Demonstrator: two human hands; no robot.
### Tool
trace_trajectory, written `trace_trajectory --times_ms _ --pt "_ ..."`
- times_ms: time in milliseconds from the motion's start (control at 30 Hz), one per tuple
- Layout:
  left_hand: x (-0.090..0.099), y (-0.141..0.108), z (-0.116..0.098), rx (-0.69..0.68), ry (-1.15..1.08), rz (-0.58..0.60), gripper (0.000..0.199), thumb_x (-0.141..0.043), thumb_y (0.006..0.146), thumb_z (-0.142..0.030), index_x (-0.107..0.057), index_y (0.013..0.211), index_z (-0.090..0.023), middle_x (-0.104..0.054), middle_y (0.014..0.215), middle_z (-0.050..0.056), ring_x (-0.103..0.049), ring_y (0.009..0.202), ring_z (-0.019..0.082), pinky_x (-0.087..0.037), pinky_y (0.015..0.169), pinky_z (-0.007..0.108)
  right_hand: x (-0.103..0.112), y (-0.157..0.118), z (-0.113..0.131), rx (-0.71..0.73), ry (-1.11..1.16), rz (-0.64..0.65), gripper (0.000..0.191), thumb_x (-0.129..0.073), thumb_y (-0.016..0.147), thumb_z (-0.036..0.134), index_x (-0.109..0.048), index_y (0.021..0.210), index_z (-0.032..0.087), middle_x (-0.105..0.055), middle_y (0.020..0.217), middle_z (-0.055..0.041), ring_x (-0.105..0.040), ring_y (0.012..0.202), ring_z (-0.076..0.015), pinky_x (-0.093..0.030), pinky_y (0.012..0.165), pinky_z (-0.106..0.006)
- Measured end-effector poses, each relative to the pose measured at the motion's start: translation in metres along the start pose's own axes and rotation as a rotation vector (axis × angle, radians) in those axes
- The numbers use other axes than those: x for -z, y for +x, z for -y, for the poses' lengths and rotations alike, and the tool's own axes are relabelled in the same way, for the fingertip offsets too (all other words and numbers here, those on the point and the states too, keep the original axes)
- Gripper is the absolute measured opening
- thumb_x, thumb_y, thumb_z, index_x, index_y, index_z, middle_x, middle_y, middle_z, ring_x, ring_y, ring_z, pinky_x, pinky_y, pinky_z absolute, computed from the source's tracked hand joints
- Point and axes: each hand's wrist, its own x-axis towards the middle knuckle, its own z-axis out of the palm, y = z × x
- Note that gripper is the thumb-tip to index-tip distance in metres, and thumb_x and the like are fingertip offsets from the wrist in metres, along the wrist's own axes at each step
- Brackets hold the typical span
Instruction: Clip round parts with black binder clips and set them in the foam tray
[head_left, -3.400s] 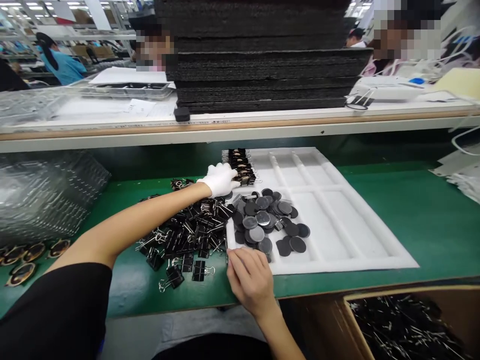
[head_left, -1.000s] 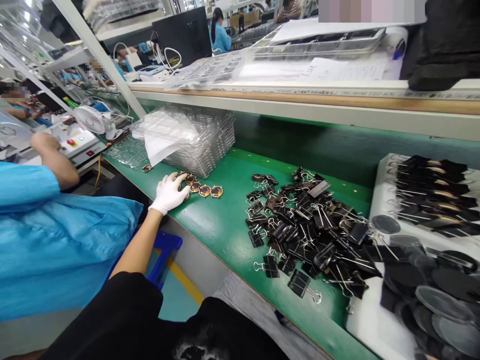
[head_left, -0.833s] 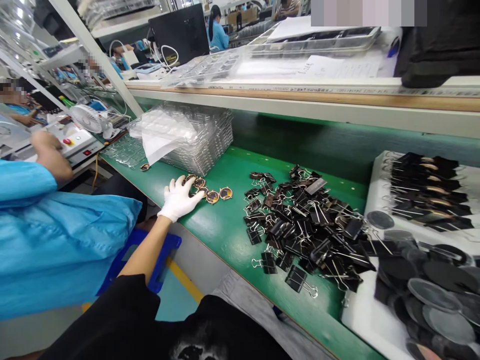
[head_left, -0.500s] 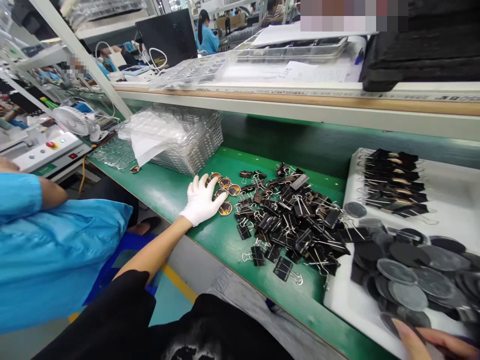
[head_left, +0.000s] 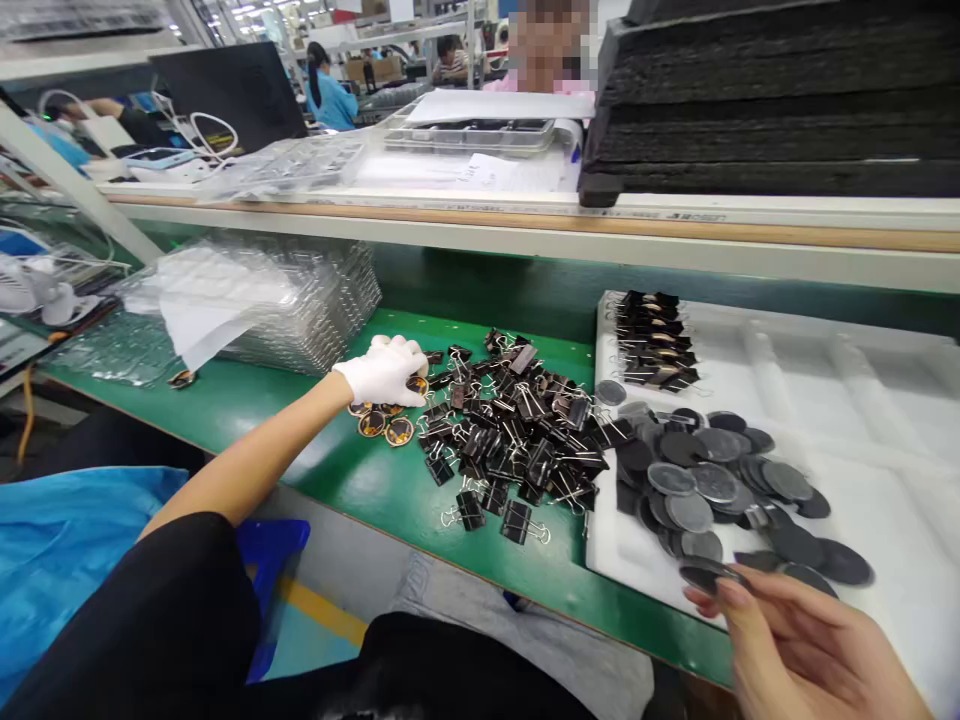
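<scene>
My left hand (head_left: 384,372), in a white glove, reaches to the far side of several round gold-rimmed discs (head_left: 400,431) with dark, orange-flecked faces. Its thumb and curled fingers close around one of these discs at the edge of the binder clip pile. My bare right hand (head_left: 799,635) pinches a thin dark round disc (head_left: 706,577) between thumb and fingers, over the front of a white foam tray (head_left: 885,400). Loose black and clear round discs (head_left: 690,512) lie heaped in that tray. Between my hands spreads the pile of black binder clips (head_left: 517,430).
A row of clipped pieces (head_left: 656,340) stands at the tray's back left. Stacked clear plastic trays (head_left: 300,305) sit on the green bench (head_left: 247,420) at left. A shelf (head_left: 450,225) crosses above, bearing black foam slabs (head_left: 772,110). A blue-clothed person (head_left: 82,520) is close at left.
The view has swung right. My left hand has shifted across the gold-rimmed discs to their far side, closing around one. My right hand has come further into view with the dark disc.
</scene>
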Motion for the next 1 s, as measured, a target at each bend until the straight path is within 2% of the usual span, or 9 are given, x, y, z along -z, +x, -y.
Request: trace_trajectory --times_ms 100,233,333,500,600,700,800,900,1000 --pt "-0.01 -0.001 0.003 0.027 -0.115 -0.02 0.039 -0.073 0.084 -0.051 -0.063 0.104 -0.02 -0.066 0.105 0.008 -0.062 0.098 0.028 -0.041 0.091 0.042 -0.008 -0.005 0.011 0.003 0.051 0.131 0.037 -0.085 0.079 0.048 -0.071 0.099 0.02 -0.076 0.085 -0.0086 -0.076 0.069 -0.0229 -0.065 0.064 -0.027" --pt "-0.023 -0.005 0.007 0.064 -0.302 -0.097 0.043 -0.077 0.082 -0.045 -0.059 0.113 -0.021 -0.063 0.116 0.006 -0.063 0.102 0.025 -0.046 0.091 0.038 -0.026 -0.008 0.018 0.045 0.177 0.328 0.026 -0.079 0.088 0.04 -0.071 0.102 0.02 -0.076 0.083 -0.0071 -0.076 0.068 -0.0204 -0.065 0.063 -0.024" --pt "-0.027 -0.007 0.01 0.024 -0.421 -0.171 0.041 -0.076 0.084 -0.04 -0.062 0.117 -0.021 -0.062 0.118 0.007 -0.063 0.102 0.022 -0.048 0.091 0.034 -0.044 -0.008 0.025 0.041 0.266 0.439 0.018 -0.077 0.091 0.036 -0.071 0.102 0.022 -0.076 0.086 -0.006 -0.077 0.072 -0.0195 -0.065 0.067 -0.024" --pt "-0.027 -0.009 0.008 0.074 -0.574 -0.286 0.026 -0.069 0.089 -0.04 -0.069 0.105 -0.019 -0.061 0.081 -0.002 -0.056 0.072 0.013 -0.047 0.072 0.027 -0.076 -0.008 0.041 -0.098 0.453 0.582 0.019 -0.075 0.094 0.036 -0.069 0.105 0.023 -0.077 0.089 -0.0054 -0.077 0.079 -0.0173 -0.065 0.074 -0.023" --pt "-0.03 -0.008 0.004 0.12 -0.622 -0.317 0.026 -0.067 0.09 -0.041 -0.07 0.103 -0.019 -0.057 0.071 -0.004 -0.052 0.064 0.012 -0.045 0.066 0.025 -0.091 -0.007 0.046 -0.172 0.553 0.629 0.022 -0.077 0.093 0.038 -0.068 0.106 0.022 -0.078 0.091 -0.0053 -0.077 0.08 -0.0158 -0.064 0.076 -0.023" --pt "-0.033 -0.006 0.0 0.031 -0.568 -0.301 0.027 -0.065 0.092 -0.041 -0.071 0.106 -0.019 -0.061 0.076 -0.002 -0.056 0.069 0.013 -0.047 0.07 0.026 -0.098 -0.008 0.049 -0.206 0.595 0.661 0.024 -0.078 0.093 0.038 -0.068 0.106 0.021 -0.077 0.09 -0.0049 -0.076 0.08 -0.0147 -0.063 0.076 -0.022" --pt "-0.027 -0.006 0.002 -0.077 -0.412 -0.279 0.028 -0.058 0.097 -0.041 -0.072 0.106 -0.019 -0.07 0.093 0.004 -0.065 0.084 0.017 -0.049 0.082 0.03 -0.099 -0.01 0.05 -0.209 0.59 0.691 0.023 -0.077 0.093 0.038 -0.067 0.106 0.021 -0.077 0.088 -0.0049 -0.076 0.08 -0.0144 -0.063 0.077 -0.022" --pt "-0.012 -0.014 0.005 0.001 -0.253 -0.32 0.036 -0.044 0.104 -0.042 -0.073 0.107 -0.021 -0.073 0.106 0.007 -0.068 0.097 0.021 -0.047 0.093 0.035 -0.098 -0.011 0.05 -0.199 0.575 0.708 0.022 -0.076 0.094 0.038 -0.068 0.105 0.021 -0.077 0.086 -0.0047 -0.076 0.078 -0.0144 -0.063 0.076 -0.022" --pt "-0.001 -0.023 0.002 0.034 -0.095 -0.181 0.044 -0.051 0.099 -0.055 -0.072 0.118 -0.022 -0.073 0.111 0.01 -0.068 0.102 0.028 -0.046 0.094 0.041 -0.098 -0.012 0.049 -0.203 0.574 0.719 0.021 -0.076 0.094 0.038 -0.067 0.105 0.022 -0.077 0.084 -0.0039 -0.076 0.077 -0.0142 -0.063 0.074 -0.02"
